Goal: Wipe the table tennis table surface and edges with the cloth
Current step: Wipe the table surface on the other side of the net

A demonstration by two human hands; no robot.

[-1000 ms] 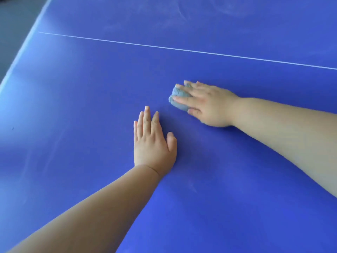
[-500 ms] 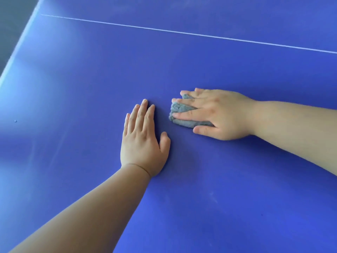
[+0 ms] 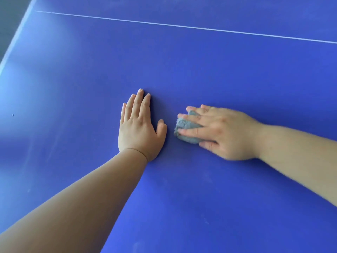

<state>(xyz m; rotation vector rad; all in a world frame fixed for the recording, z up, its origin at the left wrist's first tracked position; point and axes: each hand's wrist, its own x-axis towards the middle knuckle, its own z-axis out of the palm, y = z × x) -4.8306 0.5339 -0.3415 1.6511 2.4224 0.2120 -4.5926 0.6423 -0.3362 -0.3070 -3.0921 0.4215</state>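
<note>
Our right hand (image 3: pixel 224 132) lies over the bunched grey cloth (image 3: pixel 184 130), fingers straight and spread. As far as we can see it presses the cloth onto the blue table tennis table (image 3: pixel 200 73) rather than gripping it. The cloth sits on the playing surface at 3 o'clock from our left hand (image 3: pixel 138 128), just beside the thumb with a thin strip of blue between them. The left hand is flat, palm down, fingers straight and pointing to 12 o'clock. It holds nothing and looks to be bracing us.

We judge the step in hand to be a wiping stroke across the middle of the surface. To do it well, we should press evenly through the whole palm so the wad does not roll under the fingertips. Bunched like this, the cloth covers only a small patch. We should either overlap the strokes closely or open it out flatter.

The patch under the bracing hand gets no wipe, so we should shift that hand onto cleaned ground and go over its place. Faint pale streaks and dots show from 7 to 9 o'clock of the left hand, with a small speck (image 3: pixel 12 115) farther out at 9 o'clock. The side edge (image 3: pixel 16 39) at 10 o'clock is well apart from the cloth. The ground beyond the white line (image 3: pixel 182 26) at 12 o'clock wants passes too.
</note>
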